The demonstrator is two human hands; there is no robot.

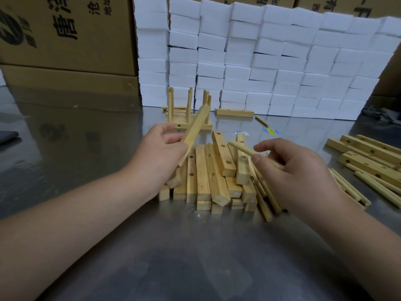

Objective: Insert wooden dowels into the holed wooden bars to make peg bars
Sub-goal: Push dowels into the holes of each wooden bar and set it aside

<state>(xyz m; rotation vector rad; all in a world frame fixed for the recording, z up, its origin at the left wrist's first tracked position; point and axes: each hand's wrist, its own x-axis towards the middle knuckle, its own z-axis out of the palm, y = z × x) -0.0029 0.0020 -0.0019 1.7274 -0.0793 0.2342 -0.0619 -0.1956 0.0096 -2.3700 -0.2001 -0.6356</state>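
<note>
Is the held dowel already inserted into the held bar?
No, the dowel in the right hand is apart from the bar in the left hand.

Bare left hand (160,154) and forearm (76,205), bare right hand (301,172) and forearm (360,233), short fingernails (256,158)

Head-worn wide-angle view, facing forward and down, close over table (195,257)

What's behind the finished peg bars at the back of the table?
A wall of stacked white blocks stands behind the peg bars, with cardboard boxes to its left. The upright dowels cover parts of the lowest blocks.
</note>
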